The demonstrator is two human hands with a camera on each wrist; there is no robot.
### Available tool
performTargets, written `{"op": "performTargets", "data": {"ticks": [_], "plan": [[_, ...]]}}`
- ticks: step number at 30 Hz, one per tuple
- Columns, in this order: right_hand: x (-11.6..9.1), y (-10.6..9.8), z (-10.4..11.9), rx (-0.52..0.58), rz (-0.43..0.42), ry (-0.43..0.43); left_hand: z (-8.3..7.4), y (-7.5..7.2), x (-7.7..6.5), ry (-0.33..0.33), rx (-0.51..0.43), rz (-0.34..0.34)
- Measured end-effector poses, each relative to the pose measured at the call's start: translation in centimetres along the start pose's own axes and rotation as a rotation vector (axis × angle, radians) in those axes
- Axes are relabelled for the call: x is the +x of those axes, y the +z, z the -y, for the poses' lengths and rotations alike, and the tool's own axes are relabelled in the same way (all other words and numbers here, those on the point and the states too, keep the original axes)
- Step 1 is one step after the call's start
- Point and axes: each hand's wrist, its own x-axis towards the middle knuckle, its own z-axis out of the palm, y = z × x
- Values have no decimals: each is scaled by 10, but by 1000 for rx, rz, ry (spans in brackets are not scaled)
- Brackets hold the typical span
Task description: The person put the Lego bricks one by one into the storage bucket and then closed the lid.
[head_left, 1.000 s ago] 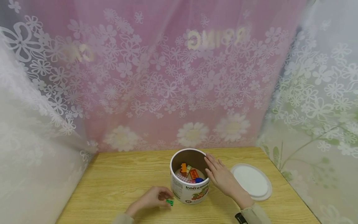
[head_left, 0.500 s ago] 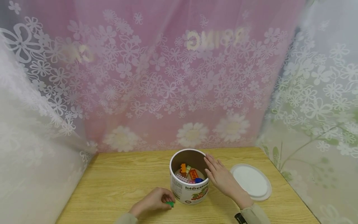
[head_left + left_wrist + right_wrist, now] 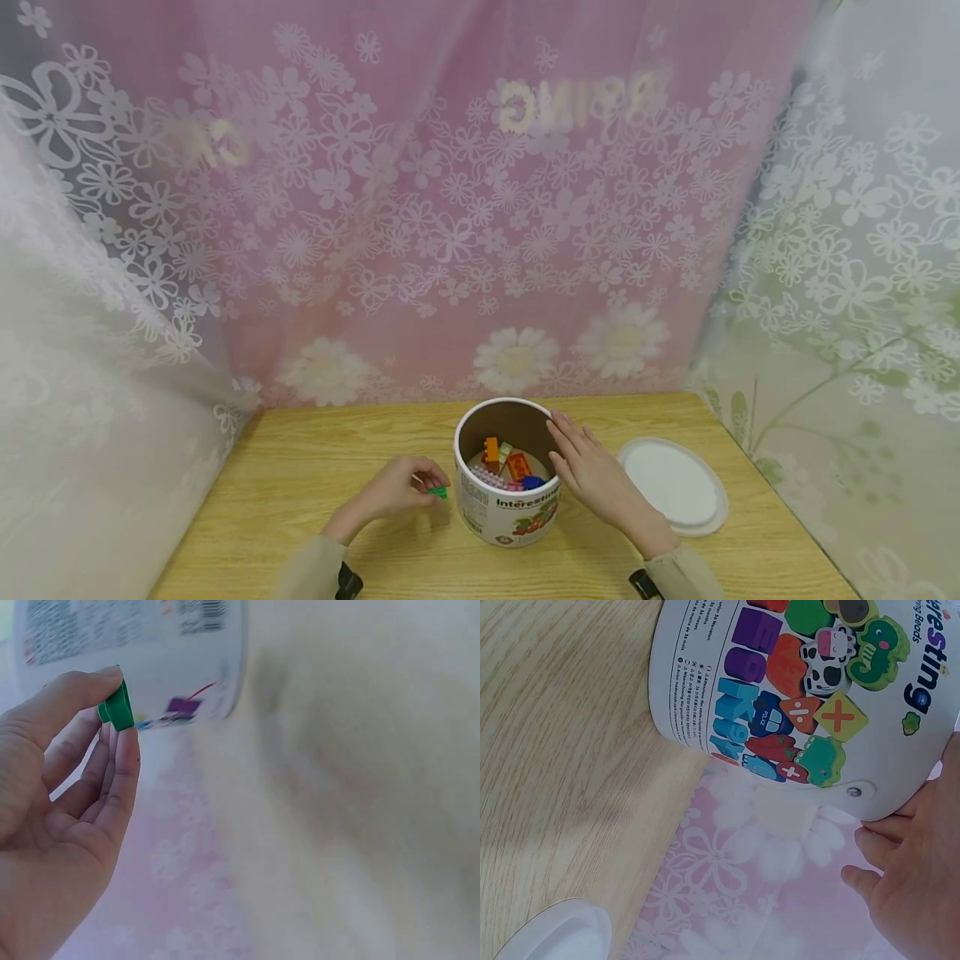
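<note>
My left hand (image 3: 397,487) pinches a small green toy brick (image 3: 438,492) between thumb and fingers, raised off the table left of a white printed bucket (image 3: 476,504). The left wrist view shows the green brick (image 3: 120,709) at the fingertips, with the bucket's wall behind it. Fairly straight fingers of my right hand (image 3: 596,483) rest on the bucket's right rim. Inside the bucket lie an orange brick (image 3: 491,451), a red-orange brick (image 3: 518,467), a blue piece (image 3: 532,482) and a pale pink studded piece (image 3: 487,477).
A round white lid (image 3: 671,483) lies on the wooden table (image 3: 322,458) to the right of the bucket. Floral curtains (image 3: 450,208) hang behind the table and along both sides.
My left hand was low at the bucket's front left with the green brick near the table. Now it has moved up and left, carrying the brick. My right hand stays on the rim.
</note>
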Motion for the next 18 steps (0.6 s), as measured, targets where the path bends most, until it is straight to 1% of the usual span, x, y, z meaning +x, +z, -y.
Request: {"op": "performTargets", "data": {"ticks": [6, 10, 14, 18], "plan": [[0, 0, 0, 4, -8, -7, -14, -26, 8, 43, 55, -45], [0, 1, 0, 10, -18, -12, -23, -38, 14, 52, 82, -80], [0, 2, 0, 6, -36, -23, -32, -47, 19, 57, 82, -100], [0, 1, 0, 6, -31, -17, -41, -51, 26, 68, 72, -109]]}}
